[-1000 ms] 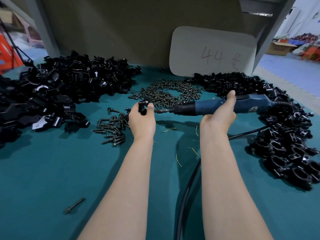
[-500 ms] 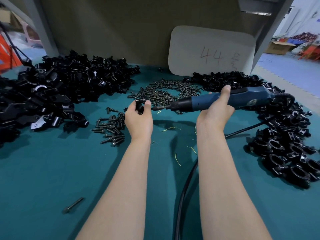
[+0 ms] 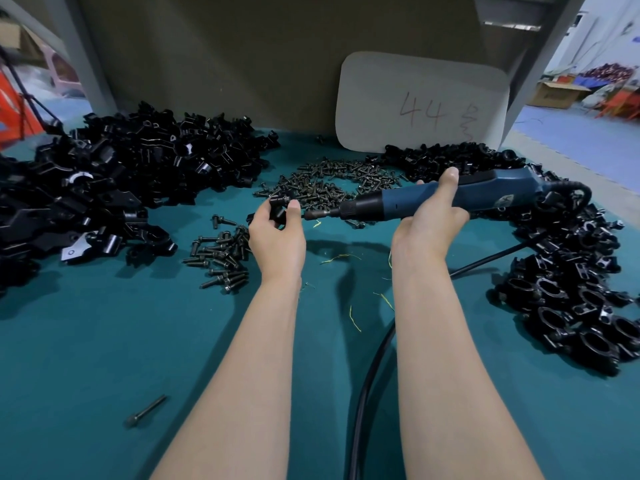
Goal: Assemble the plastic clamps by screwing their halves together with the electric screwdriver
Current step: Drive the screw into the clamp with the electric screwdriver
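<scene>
A: Where is the clamp being held?

B: Off the worktop, at about eleven o'clock from centre. The left hand is pinching the clamp between thumb and curled fingers and presenting one side toward three o'clock, likely so the screw hole is facing the tool.

A: And the tool?

B: The right hand is wrapping round the electric screwdriver and holding it nearly level, with the bit pointing toward nine o'clock and ending just beside the clamp. Whether it is touching a screw head, I cannot tell.

A: Why are the piles lying as they are?

B: Judging by reach: the loose halves are heaping at ten o'clock, on the holding hand's side. The screws are lying at twelve, with a smaller lot at nine, just beside the left wrist. The joined clamps are piling at three — the driver's side. The cord is trailing toward six between the forearms, running clear of the parts.
</scene>
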`<state>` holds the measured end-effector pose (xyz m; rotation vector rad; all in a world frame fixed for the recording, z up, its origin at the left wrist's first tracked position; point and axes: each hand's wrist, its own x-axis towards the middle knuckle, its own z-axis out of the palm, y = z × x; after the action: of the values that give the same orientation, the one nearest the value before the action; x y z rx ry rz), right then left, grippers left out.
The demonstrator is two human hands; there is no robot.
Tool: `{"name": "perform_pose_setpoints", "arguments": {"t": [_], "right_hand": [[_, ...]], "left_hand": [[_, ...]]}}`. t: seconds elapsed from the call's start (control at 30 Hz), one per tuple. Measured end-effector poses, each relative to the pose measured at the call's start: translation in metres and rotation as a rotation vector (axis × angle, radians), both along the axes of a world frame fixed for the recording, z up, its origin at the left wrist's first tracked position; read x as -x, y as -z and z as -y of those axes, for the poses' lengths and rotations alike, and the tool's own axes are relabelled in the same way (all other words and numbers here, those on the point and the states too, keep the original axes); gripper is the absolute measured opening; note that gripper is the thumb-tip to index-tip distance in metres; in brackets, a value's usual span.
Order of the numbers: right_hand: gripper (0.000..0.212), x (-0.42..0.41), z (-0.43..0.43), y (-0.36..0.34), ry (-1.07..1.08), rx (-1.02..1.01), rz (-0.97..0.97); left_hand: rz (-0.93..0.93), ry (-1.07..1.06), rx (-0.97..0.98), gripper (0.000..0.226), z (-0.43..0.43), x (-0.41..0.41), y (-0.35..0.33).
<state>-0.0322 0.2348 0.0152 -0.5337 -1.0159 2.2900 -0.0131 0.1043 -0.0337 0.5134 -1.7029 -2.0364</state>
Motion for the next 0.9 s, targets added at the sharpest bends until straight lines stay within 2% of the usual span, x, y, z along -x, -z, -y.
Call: {"name": "perform_pose_setpoints", "arguments": {"t": [0.17,0.27,0.33,0.43,0.5,0.6,0.67,0.73,0.83,0.9], "right_hand": [[0.034,0.0,-0.001,0.001,-0.005,-0.017,0.031],[0.039,-0.001,-0.001,0.0,-0.016,0.004,0.034],[0.047,-0.003,0.0,-0.001,-0.037,0.024,0.033],[0.055,-0.004,-0.003,0.0,-0.1,0.099,-0.047],[0.055,-0.005,-0.005,0.0,-0.154,0.103,-0.034],[0.028,-0.004,-0.009,0.0,-0.188,0.11,-0.045],[0.022,-0.004,-0.009,-0.001,-0.166,0.121,-0.06],[0.028,-0.005,-0.009,-0.001,-0.14,0.109,-0.05],[0.052,-0.007,-0.01,0.001,-0.128,0.147,-0.078],[0.055,-0.008,-0.013,0.0,-0.14,0.176,-0.101]], "left_hand": [[0.0,-0.004,0.003,0.044,0.0,-0.001,0.0],[-0.028,-0.012,-0.006,0.027,-0.001,-0.001,-0.001],[-0.029,-0.019,-0.016,0.024,-0.001,-0.001,-0.001],[-0.033,-0.03,-0.019,0.006,-0.001,0.0,-0.001],[-0.026,-0.048,-0.014,0.013,0.001,0.0,0.0],[-0.021,-0.064,-0.031,0.011,0.002,0.001,0.002],[-0.021,-0.067,-0.045,0.011,0.003,0.002,0.003],[-0.028,-0.066,-0.052,0.012,0.003,0.002,0.003],[-0.043,-0.069,-0.052,0.015,0.003,0.003,0.003],[-0.04,-0.065,-0.046,0.015,0.002,0.004,0.003]]}}
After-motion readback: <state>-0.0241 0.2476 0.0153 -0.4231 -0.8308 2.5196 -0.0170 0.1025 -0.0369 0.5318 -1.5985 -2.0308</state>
